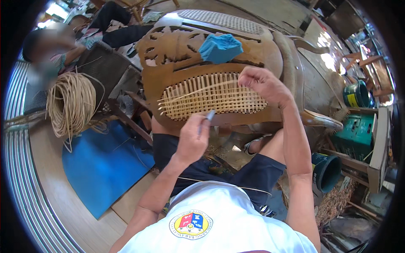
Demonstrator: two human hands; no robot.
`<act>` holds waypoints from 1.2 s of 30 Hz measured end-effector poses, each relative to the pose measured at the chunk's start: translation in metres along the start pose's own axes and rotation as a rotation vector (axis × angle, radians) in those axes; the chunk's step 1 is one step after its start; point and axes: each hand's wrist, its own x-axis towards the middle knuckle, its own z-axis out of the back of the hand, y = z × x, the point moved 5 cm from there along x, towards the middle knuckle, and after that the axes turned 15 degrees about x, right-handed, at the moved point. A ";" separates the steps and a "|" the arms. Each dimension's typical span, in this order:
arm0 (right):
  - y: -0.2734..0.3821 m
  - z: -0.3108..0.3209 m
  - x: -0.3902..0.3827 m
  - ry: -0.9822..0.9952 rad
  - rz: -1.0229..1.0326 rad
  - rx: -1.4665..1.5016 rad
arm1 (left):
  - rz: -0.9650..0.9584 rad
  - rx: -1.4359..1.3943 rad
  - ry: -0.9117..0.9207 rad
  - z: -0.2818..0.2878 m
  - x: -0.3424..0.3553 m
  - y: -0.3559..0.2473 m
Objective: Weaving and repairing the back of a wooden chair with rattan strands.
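A carved brown wooden chair frame (265, 52) lies before me, with a panel of woven cane (215, 97) set in its near part. Several loose strand ends stick out at the panel's left side. Over the panel's right part, my right hand (265, 84) is closed in a pinch on a pale cane strand (202, 89), which runs leftward across the weave. My left hand (193, 137) is closed round a small tool with a flat grey tip (210, 114), just below the panel's near edge. The tool's handle is hidden, so its exact kind does not show.
A crumpled blue cloth (220, 48) rests on the frame above the weave. At left hangs a big coil of cane (71, 105) over a blue sheet (103, 168). Another person (63, 55) sits at the far left. Green crate (353, 135) and dark bucket (327, 173) stand right.
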 end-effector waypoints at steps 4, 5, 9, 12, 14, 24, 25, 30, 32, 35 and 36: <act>0.032 0.056 -0.033 -0.159 0.229 0.256 | -0.504 0.261 -0.089 -0.064 0.030 -0.060; 0.038 0.071 -0.046 -0.252 0.330 0.457 | -0.507 0.259 -0.023 -0.083 0.038 -0.071; 0.071 0.099 -0.085 -0.420 0.491 0.556 | -0.535 0.270 0.061 -0.136 0.063 -0.104; 0.080 0.086 -0.086 -0.525 0.345 0.270 | -0.507 0.267 0.073 -0.162 0.072 -0.112; 0.071 0.070 -0.072 -0.606 0.209 0.004 | -0.470 0.326 0.149 -0.165 0.072 -0.113; -0.049 0.088 -0.040 -0.380 -0.090 -0.384 | -0.214 0.368 0.198 -0.066 0.077 -0.067; -0.054 0.090 -0.042 -0.383 -0.155 -0.344 | -0.095 0.363 0.210 -0.057 0.088 -0.062; -0.049 0.087 -0.040 -0.360 -0.202 -0.433 | -0.086 0.569 0.231 -0.043 0.130 -0.069; -0.048 0.082 -0.033 -0.338 -0.167 -0.634 | -0.116 0.679 0.347 -0.051 0.140 -0.076; -0.048 0.070 -0.034 -0.427 -0.127 -0.704 | -0.128 0.834 0.351 -0.061 0.151 -0.083; -0.048 0.067 -0.035 -0.422 -0.128 -0.707 | -0.125 0.830 0.350 -0.062 0.154 -0.085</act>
